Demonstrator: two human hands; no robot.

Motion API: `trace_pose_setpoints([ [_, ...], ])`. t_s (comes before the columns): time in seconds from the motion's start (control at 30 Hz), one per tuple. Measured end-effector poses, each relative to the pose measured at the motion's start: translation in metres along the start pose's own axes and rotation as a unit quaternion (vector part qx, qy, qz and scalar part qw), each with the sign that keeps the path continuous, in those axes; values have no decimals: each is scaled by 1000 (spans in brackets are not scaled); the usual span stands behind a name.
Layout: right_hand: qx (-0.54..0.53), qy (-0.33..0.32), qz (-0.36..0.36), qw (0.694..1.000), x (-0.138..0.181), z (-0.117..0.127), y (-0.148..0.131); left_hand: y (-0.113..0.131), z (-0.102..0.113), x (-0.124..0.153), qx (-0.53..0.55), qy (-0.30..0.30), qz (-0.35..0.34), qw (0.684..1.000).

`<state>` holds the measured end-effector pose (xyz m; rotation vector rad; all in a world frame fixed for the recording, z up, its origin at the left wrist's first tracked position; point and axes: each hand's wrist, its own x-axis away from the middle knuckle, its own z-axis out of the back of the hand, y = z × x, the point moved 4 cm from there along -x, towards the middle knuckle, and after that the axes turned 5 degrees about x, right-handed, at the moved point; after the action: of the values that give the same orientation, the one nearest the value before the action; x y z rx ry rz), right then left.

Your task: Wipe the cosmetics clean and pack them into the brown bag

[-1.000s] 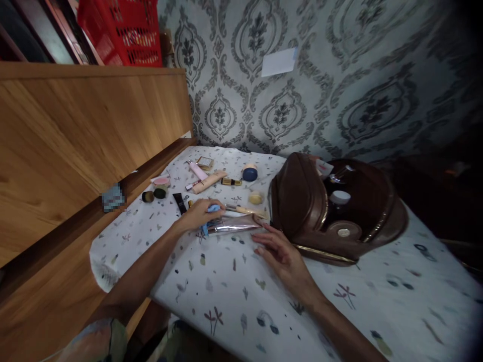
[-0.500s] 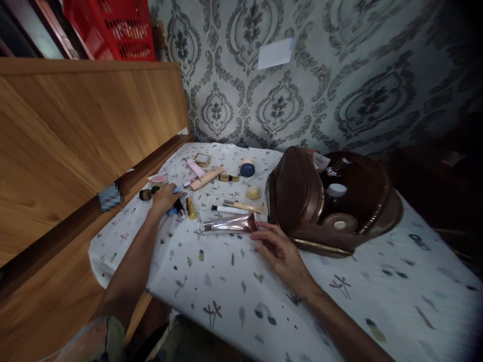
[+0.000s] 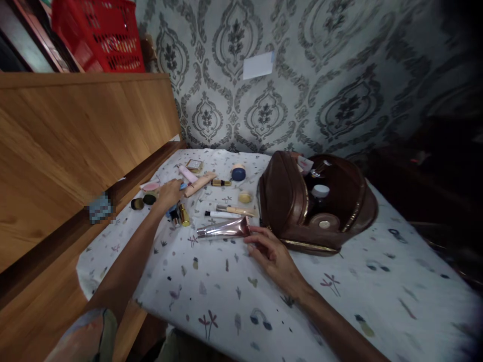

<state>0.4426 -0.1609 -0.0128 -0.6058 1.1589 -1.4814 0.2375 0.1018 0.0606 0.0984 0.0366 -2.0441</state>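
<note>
My left hand (image 3: 169, 195) reaches over the small cosmetics on the left, its fingers curled down, with a bit of blue showing at the fingertips; what they hold is hidden. Just below it lie a dark small tube (image 3: 174, 217) and a gold lipstick-like tube (image 3: 184, 215). My right hand (image 3: 272, 254) rests on the cloth with its fingers apart, fingertips at the flat end of a shiny pink squeeze tube (image 3: 224, 229). Behind that tube are a white pen-like stick (image 3: 224, 214) and a slim beige tube (image 3: 237, 210).
An unzipped brown bag (image 3: 283, 193) stands on the right, with a white-capped jar (image 3: 320, 192) inside. Farther back are a peach tube (image 3: 199, 184), a navy round container (image 3: 238, 173) and a gold-edged compact (image 3: 194, 165). A wooden cabinet (image 3: 94, 120) borders the left.
My left hand has shifted slightly right and away from me over the cosmetics. My right hand stays beside the pink tube. The whole view has turned a little.
</note>
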Motion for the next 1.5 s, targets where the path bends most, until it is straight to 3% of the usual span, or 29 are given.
trace_pose_setpoints([
  [0.2,3,5,12,1000,2,-2,-1,25,-12,9,-41,-69,-31,996],
  [0.37,5,6,35,999,5,-1,-3,27,-18,30,-85,-85,-32,992],
  [0.53,6,4,30,1000,8,1,-6,29,-21,35,-88,-74,-26,993],
  [0.67,-2,16,50,999,9,3,-9,45,-11,37,-95,-32,-52,994],
  [0.8,5,11,52,999,9,3,-8,93,24,35,55,49,-166,983],
  [0.9,10,19,55,998,7,1,-5,152,63,38,207,103,-311,922],
  [1.0,5,25,46,999,6,-3,0,212,93,46,243,137,-413,867],
  [1.1,7,34,48,998,5,-4,2,258,102,52,227,141,-475,838],
  [1.17,13,37,55,998,5,-4,2,275,96,54,212,134,-501,829],
  [1.3,29,34,72,996,5,-2,1,283,83,52,204,123,-515,824],
  [1.5,59,31,93,993,3,1,-2,254,83,44,277,149,-457,832],
])
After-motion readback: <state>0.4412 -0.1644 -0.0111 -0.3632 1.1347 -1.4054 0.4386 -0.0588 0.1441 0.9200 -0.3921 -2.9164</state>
